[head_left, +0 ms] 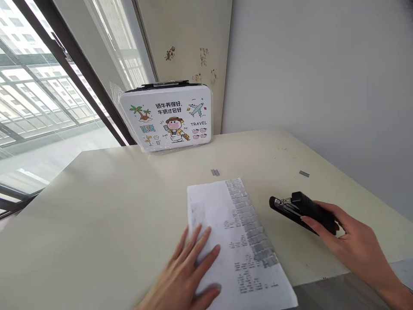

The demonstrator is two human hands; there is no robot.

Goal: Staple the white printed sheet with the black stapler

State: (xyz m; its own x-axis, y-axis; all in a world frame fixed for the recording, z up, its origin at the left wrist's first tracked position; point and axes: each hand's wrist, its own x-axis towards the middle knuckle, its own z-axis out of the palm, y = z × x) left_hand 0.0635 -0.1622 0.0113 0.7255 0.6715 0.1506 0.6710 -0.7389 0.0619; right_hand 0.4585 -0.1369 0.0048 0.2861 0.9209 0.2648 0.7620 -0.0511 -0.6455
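Printed paper sheets (213, 198) lie on the table, with overlapping rows of staples (250, 215) along their right side. My left hand (193, 271) rests flat on the lower left of the paper, fingers spread. To the right of the paper, my right hand (351, 241) grips a black stapler (309, 211). The stapler's front end points left towards the paper and is apart from it, its jaw parted.
A white cartoon-printed case (174, 129) in clear plastic stands at the table's back. Small staple strips (214, 172) lie beyond the paper, and another strip (304, 174) lies near the right edge. A grey wall (316, 77) borders the right; a window (38, 86) is left.
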